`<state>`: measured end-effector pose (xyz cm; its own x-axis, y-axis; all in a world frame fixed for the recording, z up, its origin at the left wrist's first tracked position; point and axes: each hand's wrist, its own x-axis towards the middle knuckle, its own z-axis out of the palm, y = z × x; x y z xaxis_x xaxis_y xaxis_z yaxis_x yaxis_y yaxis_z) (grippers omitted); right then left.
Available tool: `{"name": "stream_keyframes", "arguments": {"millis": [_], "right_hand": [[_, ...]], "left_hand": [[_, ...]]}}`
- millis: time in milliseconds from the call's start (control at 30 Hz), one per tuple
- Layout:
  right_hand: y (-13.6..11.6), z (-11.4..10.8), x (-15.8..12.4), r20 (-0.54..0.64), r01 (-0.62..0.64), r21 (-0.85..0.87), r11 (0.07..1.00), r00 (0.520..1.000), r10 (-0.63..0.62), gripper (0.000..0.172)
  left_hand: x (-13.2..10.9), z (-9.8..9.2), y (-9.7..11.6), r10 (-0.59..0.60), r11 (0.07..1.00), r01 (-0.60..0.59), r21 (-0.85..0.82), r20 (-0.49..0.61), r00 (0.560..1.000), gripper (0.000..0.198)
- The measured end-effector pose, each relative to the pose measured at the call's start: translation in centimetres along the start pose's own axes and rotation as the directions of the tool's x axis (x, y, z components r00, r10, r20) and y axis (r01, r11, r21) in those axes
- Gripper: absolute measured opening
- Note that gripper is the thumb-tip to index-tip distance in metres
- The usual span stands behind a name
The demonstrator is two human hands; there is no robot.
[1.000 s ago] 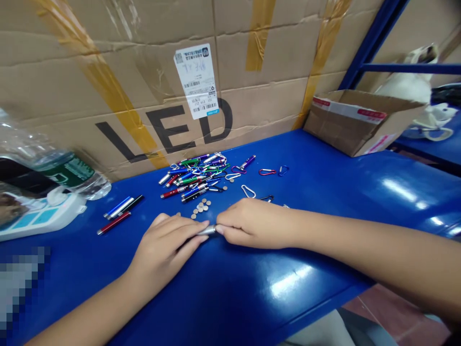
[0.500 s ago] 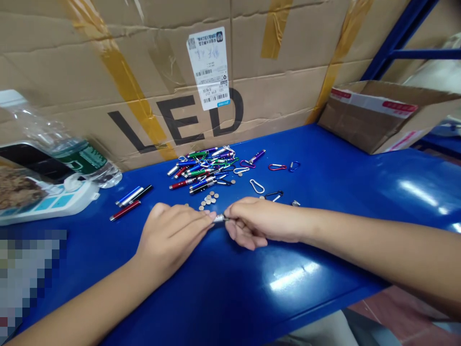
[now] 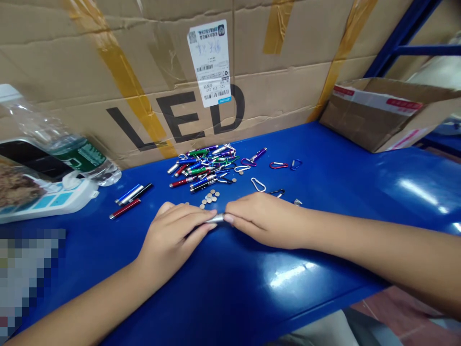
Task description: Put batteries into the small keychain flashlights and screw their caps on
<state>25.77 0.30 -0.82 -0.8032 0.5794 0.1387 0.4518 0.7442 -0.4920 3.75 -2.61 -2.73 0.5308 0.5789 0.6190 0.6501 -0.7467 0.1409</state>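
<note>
Left fingers (image 3: 196, 217) pinch a silver tube (image 3: 218, 218) mid-desk (image 3: 223, 283), right fingers (image 3: 245, 226) closed on its right end. This one looks unfinished; far penlights (image 3: 203, 169) seem mostly assembled; four left tubes (image 3: 125, 208), loose button cells (image 3: 209, 198) apparently remain.

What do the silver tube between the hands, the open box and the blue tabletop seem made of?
Silver tube: probably metal, softly shiny along its grey side. Open box: matte cardboard, from its dull tan, stiff panels. Blue tabletop: glossy coating, showing bright reflections; base material unclear.
</note>
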Motion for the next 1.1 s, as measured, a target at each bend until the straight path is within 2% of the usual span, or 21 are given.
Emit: {"name": "stream_keyframes", "arguments": {"millis": [100,233,367,533,600,667,733,767,833,867,933,967,1033,1100], "right_hand": [[-0.9,0.2,-0.1,-0.008,-0.159,0.231,0.960,0.986,0.165,0.032],[-1.6,0.2,-0.3,0.128,-0.360,0.534,0.765,0.929,0.347,0.034],[-1.3,0.3,-0.1,0.250,-0.427,0.690,0.585,0.899,0.360,0.032],[-1.0,0.4,0.3,0.358,-0.506,0.724,0.468,0.856,0.372,0.033],[-1.1,0.0,0.3,0.363,-0.513,0.679,0.525,0.857,0.367,0.035],[-0.9,-0.8,0.2,0.293,-0.450,0.545,0.708,0.893,0.342,0.038],[-0.2,-1.9,0.0,0.133,-0.355,0.257,0.899,0.934,0.331,0.040],[0.4,-2.5,-0.1,0.017,-0.342,0.066,0.937,0.940,0.342,0.040],[2.0,-3.5,-0.3,-0.177,-0.436,-0.250,0.865,0.899,0.402,0.037],[2.8,-3.9,-0.3,-0.218,-0.482,-0.348,0.804,0.876,0.431,0.035],[4.4,-4.2,-0.4,-0.189,-0.517,-0.450,0.728,0.852,0.488,0.035],[5.1,-4.3,-0.4,-0.150,-0.512,-0.466,0.721,0.849,0.506,0.035],[5.8,-4.2,-0.3,-0.091,-0.516,-0.475,0.713,0.835,0.543,0.029],[5.9,-4.2,-0.1,-0.059,-0.523,-0.479,0.705,0.821,0.568,0.024]], "left_hand": [[-0.1,-0.1,0.1,0.053,0.997,-0.053,0.055,-0.012,0.999,0.010],[-0.3,-0.3,0.2,0.094,0.988,-0.095,0.120,0.010,0.996,0.013],[-0.6,-0.3,-0.1,0.134,0.974,-0.138,0.180,0.034,0.990,0.014],[-0.7,-0.3,-0.4,0.154,0.967,-0.160,0.200,0.045,0.987,0.018],[-0.5,-0.2,-0.2,0.105,0.982,-0.113,0.154,0.059,0.993,0.017],[0.0,-0.1,0.0,0.002,0.999,-0.007,0.050,0.103,0.995,0.015],[0.5,-0.1,0.3,-0.142,0.983,0.161,-0.093,0.182,0.973,0.017],[0.6,0.0,0.4,-0.220,0.951,0.260,-0.166,0.228,0.949,0.018],[0.8,0.0,0.4,-0.373,0.833,0.463,-0.304,0.310,0.875,0.021],[0.8,0.1,0.4,-0.438,0.752,0.548,-0.366,0.344,0.831,0.023],[0.6,0.2,0.2,-0.520,0.587,0.652,-0.479,0.394,0.758,0.026],[0.5,0.3,0.1,-0.539,0.520,0.671,-0.528,0.407,0.737,0.027],[0.4,0.4,-0.1,-0.554,0.430,0.673,-0.602,0.413,0.723,0.030],[0.3,0.5,-0.3,-0.565,0.390,0.664,-0.638,0.404,0.720,0.037]]}}
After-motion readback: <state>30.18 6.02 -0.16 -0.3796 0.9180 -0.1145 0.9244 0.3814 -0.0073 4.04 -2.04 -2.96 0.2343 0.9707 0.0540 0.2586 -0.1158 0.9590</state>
